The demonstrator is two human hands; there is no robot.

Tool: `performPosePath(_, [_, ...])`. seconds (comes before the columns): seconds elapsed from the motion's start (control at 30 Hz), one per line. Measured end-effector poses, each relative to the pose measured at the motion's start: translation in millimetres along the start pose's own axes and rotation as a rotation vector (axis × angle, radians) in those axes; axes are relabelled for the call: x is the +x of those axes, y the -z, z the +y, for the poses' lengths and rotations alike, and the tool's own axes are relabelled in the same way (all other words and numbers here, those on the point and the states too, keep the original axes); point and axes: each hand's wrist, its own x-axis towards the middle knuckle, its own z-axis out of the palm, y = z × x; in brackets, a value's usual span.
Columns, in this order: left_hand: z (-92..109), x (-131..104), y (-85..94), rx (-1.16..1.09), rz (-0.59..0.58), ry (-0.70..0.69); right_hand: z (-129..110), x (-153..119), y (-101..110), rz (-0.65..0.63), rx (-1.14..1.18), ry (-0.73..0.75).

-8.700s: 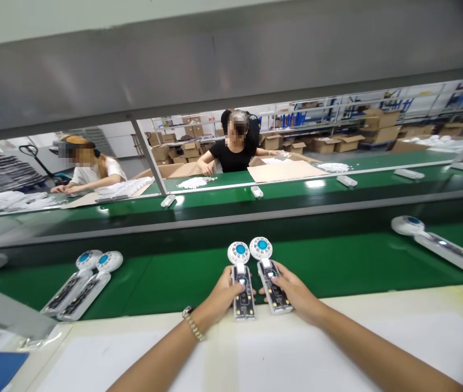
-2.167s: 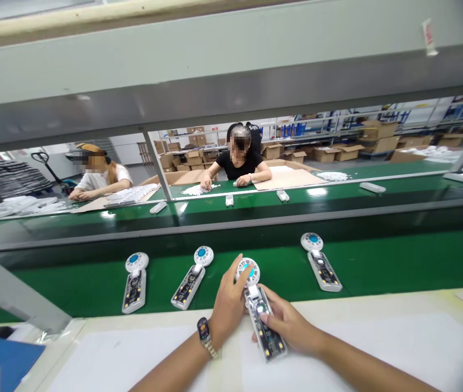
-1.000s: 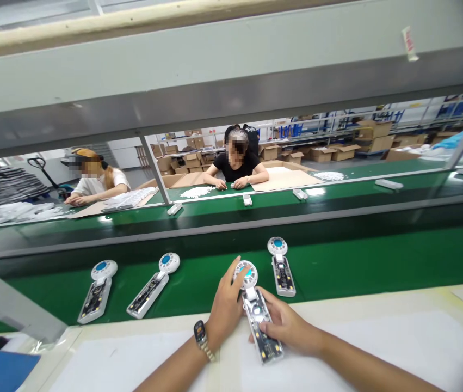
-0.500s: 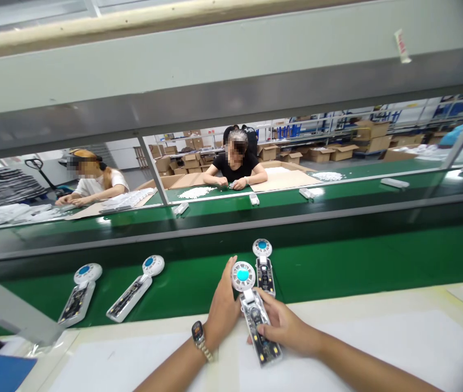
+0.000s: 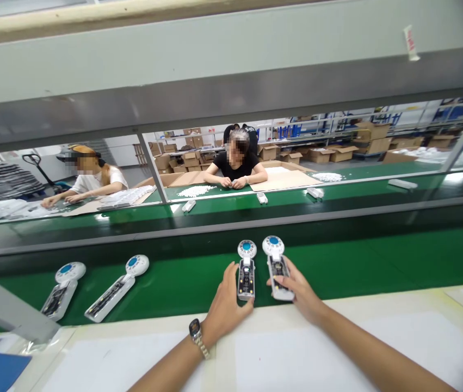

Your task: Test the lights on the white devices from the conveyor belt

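My right hand grips the handle of a white handheld device, its thumb lying on top. The device has a round, slotted head with a blue centre, and a black circuit board shows in its open handle. A second such device lies on the green belt just to the left. My left hand is beside this second device, fingers apart, the fingertips along its left side and the thumb near its lower end. Whether it presses on the device I cannot tell.
Two more devices lie on the green belt to the left. A cream worktop with white sheets runs along my side. At left stands a grey post. Across a second belt sit two co-workers near piles of small white parts.
My right hand has carried its device forward from above the worktop to the belt. My left hand has let go of it and moved beside the other device. Devices on the belt have shifted left.
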Motion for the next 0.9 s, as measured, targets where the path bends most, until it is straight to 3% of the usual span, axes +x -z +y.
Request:
performPosePath(0.2, [2, 2, 2.2, 0.165, 0.020, -0.019, -11, 23, 27, 0.101, -0.135, 0.043])
performPosePath(0.37, [2, 5, 2.4, 0.320, 0.056, 0.210, 0, 22, 34, 0.311, -0.405, 0.051])
performPosePath(0.47, [0, 7, 6.1, 0.329, 0.044, 0.295, 2, 14, 30, 0.410, -0.641, 0.174])
performPosePath(0.53, [-3, 9, 9.5, 0.233, 0.066, 0.349, 6, 6, 19, 0.341, -0.684, 0.242])
performPosePath(0.6, [-5, 9, 11.6, 0.081, 0.099, 0.361, 13, -2, 4, 0.168, -0.631, 0.219])
performPosePath(0.67, [-4, 8, 11.4, -0.038, 0.110, 0.298, 21, -8, -12, -0.024, -0.544, 0.140])
performPosePath(0.73, [-1, 4, 9.5, -0.052, 0.047, 0.136, 26, -12, -24, -0.165, -0.465, 0.088])
performPosePath(0.9, [11, -6, 6.0, 0.064, -0.208, -0.433, 24, -18, -26, -0.149, -0.325, 0.119])
